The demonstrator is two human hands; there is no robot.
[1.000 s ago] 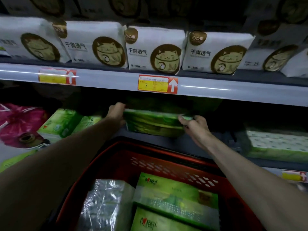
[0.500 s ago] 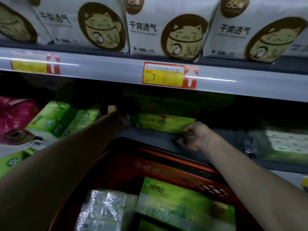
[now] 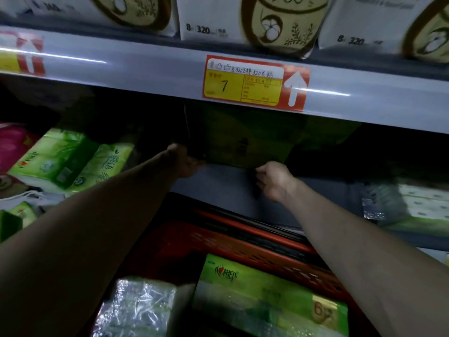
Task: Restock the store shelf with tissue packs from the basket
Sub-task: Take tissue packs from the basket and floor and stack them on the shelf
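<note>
The left hand [image 3: 187,162] reaches in to the lower left corner of the green tissue pack [image 3: 243,142] and touches it there. Its fingers are lost in the shadow, so I cannot tell whether they grip the pack or only press on it. The right hand [image 3: 274,181] sits at the pack's lower right front edge with its fingers curled. Whether they pinch the wrapper cannot be told.

The pack stands on the grey shelf [image 3: 218,188], set back from the front lip, between the two hands and in deep shade. Bare shelf shows in front of it and off to its right. Close above hangs the pale rail of the upper shelf [image 3: 145,69] with a red and yellow price tag [image 3: 255,83], leaving a low gap over the pack. White packs with a cat print [image 3: 274,18] line that upper shelf.

To the left, more green packs [image 3: 60,164] lie tilted beside a pink bag [image 3: 12,144], apart from the left hand. At the far right lies a white patterned pack [image 3: 425,203].

Below the shelf lip is the red basket [image 3: 243,249], just under both forearms. It holds another green tissue pack [image 3: 267,297] and a clear-wrapped bundle [image 3: 136,310] side by side.
</note>
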